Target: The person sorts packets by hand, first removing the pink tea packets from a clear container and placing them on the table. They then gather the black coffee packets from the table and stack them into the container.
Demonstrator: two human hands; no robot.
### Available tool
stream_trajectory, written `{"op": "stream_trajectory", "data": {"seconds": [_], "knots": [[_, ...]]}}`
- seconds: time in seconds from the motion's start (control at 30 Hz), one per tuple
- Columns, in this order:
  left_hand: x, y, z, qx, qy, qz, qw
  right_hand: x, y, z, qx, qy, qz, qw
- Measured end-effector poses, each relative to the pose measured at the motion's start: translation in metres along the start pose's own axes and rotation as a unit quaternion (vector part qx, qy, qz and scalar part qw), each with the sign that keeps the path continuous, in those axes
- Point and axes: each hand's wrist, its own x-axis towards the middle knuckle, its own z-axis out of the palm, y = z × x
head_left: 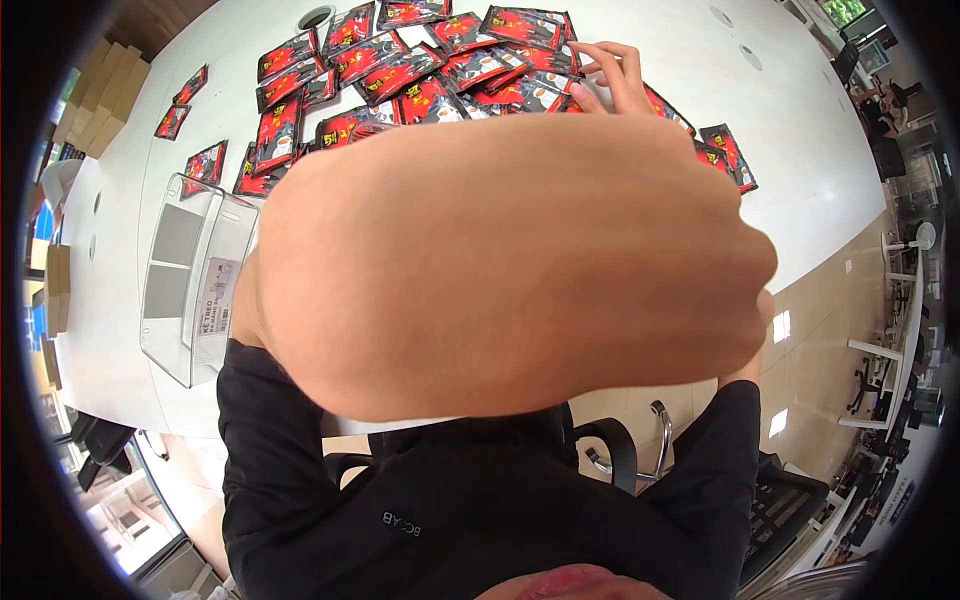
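My left hand is raised very close to the camera, its back filling the middle of the view. Its knuckles bend away at the right and the fingers are hidden behind them. Beyond it, my right hand rests at the right part of a spread pile of red-and-black sachets printed with a cup. Thumb and fingers there are apart, with the fingertips right at the sachets' edges. The raised left hand covers the near part of the pile.
A clear plastic rack with a label stands on the white table at left. A few loose sachets lie at the far left. Cardboard boxes are stacked beyond. A round table hole sits behind the pile.
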Motion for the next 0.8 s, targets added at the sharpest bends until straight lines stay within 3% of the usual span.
{"op": "stream_trajectory", "data": {"seconds": [0.1,0.17,0.27,0.8], "knots": [[0.003,-0.001,-0.002,0.003,0.002,0.0,1.0,-0.001,-0.003,-0.001,-0.001,-0.002,0.017,1.0],[0.008,-0.004,-0.011,0.031,-0.084,-0.018,0.996,0.0,0.0,0.001,-0.004,-0.001,-0.004,1.0],[0.0,-0.005,-0.024,-0.076,-0.072,-0.078,0.991,-0.001,-0.009,-0.004,0.015,-0.012,0.014,1.0],[-0.005,0.004,-0.003,-0.074,-0.071,-0.061,0.993,-0.001,-0.016,-0.007,0.036,-0.018,0.037,0.999]]}}
